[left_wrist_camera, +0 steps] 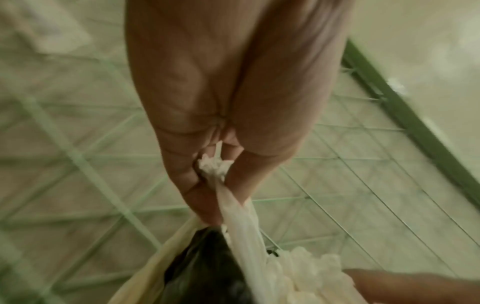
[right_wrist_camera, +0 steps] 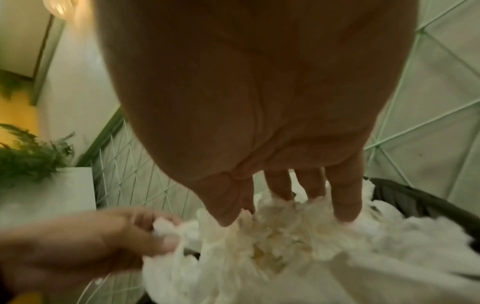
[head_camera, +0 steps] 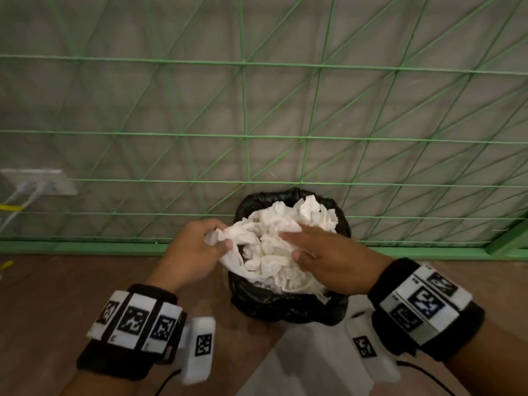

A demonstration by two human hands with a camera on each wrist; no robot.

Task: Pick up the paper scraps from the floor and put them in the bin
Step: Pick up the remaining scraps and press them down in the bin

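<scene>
A small bin with a black liner (head_camera: 288,305) stands on the floor against the green mesh wall. It is heaped with crumpled white paper scraps (head_camera: 274,247) that sit in a thin white plastic bag (head_camera: 233,260). My left hand (head_camera: 197,252) pinches the bunched edge of that white bag (left_wrist_camera: 215,170) at the bin's left rim. My right hand (head_camera: 323,252) lies flat on the paper heap, its straight fingers (right_wrist_camera: 345,205) pressing into the scraps (right_wrist_camera: 280,232). The bin's inside is hidden under the paper.
A green wire mesh panel (head_camera: 245,132) with a green base rail runs behind the bin. A white power strip (head_camera: 37,181) with cables sits at the left on the wall. Brown wood floor (head_camera: 71,281) lies to the left. A potted plant (right_wrist_camera: 28,158) shows in the right wrist view.
</scene>
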